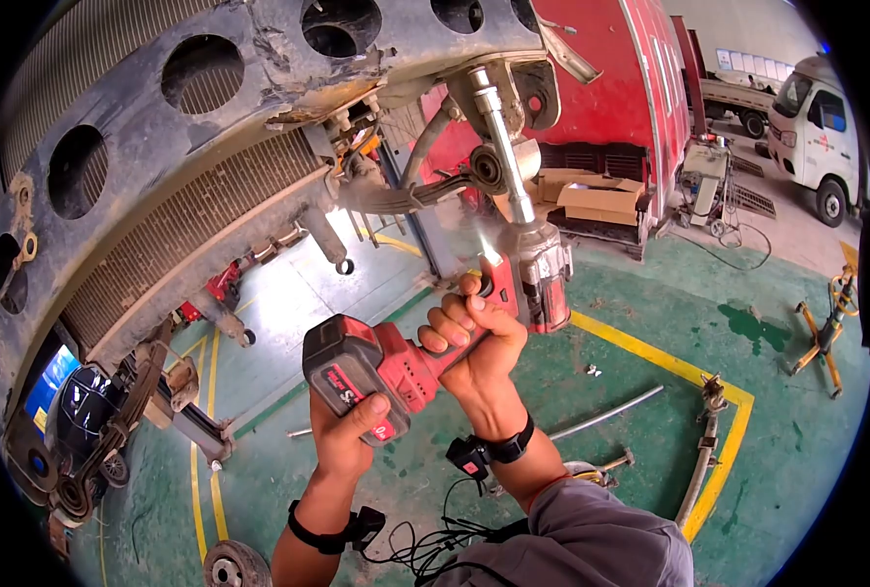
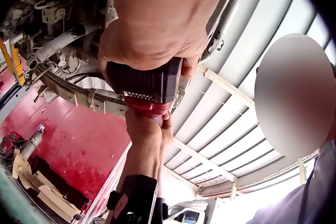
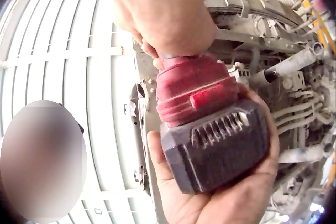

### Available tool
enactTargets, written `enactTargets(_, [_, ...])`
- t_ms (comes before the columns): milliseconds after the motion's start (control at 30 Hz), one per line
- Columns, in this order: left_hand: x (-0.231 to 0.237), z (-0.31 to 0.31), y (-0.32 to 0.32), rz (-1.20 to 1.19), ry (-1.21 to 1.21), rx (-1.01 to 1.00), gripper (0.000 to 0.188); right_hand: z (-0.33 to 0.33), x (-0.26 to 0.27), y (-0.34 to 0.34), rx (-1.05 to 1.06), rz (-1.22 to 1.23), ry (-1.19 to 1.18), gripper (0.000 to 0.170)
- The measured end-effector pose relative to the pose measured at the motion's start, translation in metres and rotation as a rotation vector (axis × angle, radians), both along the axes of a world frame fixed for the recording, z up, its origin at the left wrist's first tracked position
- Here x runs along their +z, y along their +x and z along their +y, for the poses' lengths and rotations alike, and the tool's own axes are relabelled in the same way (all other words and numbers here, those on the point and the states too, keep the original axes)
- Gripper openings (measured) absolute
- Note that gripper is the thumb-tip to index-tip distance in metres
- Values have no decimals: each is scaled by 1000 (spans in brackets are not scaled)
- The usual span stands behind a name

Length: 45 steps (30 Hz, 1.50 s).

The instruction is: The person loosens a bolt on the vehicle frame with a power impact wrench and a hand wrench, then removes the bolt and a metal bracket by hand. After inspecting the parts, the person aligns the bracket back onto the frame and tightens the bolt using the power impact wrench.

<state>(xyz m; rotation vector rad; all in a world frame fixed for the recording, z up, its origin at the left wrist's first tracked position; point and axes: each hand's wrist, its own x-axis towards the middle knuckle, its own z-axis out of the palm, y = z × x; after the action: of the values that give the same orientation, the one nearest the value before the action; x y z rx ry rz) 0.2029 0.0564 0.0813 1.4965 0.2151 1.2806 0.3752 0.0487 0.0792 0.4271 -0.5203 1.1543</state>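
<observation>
A red and black cordless impact wrench (image 1: pixel 543 262) points upward, with a long silver extension bar (image 1: pixel 502 147) on its nose. The socket (image 1: pixel 481 82) at the bar's top meets the underside of the spring bracket (image 1: pixel 528 93). My right hand (image 1: pixel 481 344) grips the wrench's handle, fingers wrapped round it near the trigger. Beneath, my left hand (image 1: pixel 345 435) holds the battery (image 1: pixel 342 377), its thumb along the side. In the right wrist view the left palm (image 3: pixel 231 205) cups the battery's base, with fingers curled up its edge. The bolt head is hidden inside the socket.
A dark truck frame rail (image 1: pixel 151 108) with round holes arches overhead, a radiator (image 1: pixel 190 235) behind it. Near the bracket runs a leaf spring (image 1: pixel 406 199). A metal pipe (image 1: pixel 606 411), a yellow stand (image 1: pixel 826 328) and a wheel (image 1: pixel 234 565) are on the green floor. Cables hang by my wrists.
</observation>
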Motion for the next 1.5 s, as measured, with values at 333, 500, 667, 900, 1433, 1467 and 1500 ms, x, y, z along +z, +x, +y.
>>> enactTargets(333, [-3, 4, 2, -18, -21, -19, 65, -3, 2, -1, -65, -46, -32, 11])
enactTargets(500, [-3, 2, 5, -64, -49, -53, 64, -5, 4, -2, -72, -51, -67, 11])
enactTargets(667, [-3, 2, 7, -86, -41, -26, 65, -5, 3, 0, -36, -17, -47, 15])
enactTargets(900, [5, -1, 8, -140, -36, -66, 66, -3, 5, -4, -49, -27, -48, 11])
enactTargets(1433, [-4, 0, 16, -217, -45, -43, 65, -4, 1, 1, -38, -31, -41, 15])
enactTargets(1467, [-6, 2, 15, -189, -49, -24, 67, -5, 1, 1, -38, -32, -40, 15])
enactTargets(1500, [-7, 4, 14, -163, -54, -6, 69, -5, 2, 0, -50, -36, -45, 16])
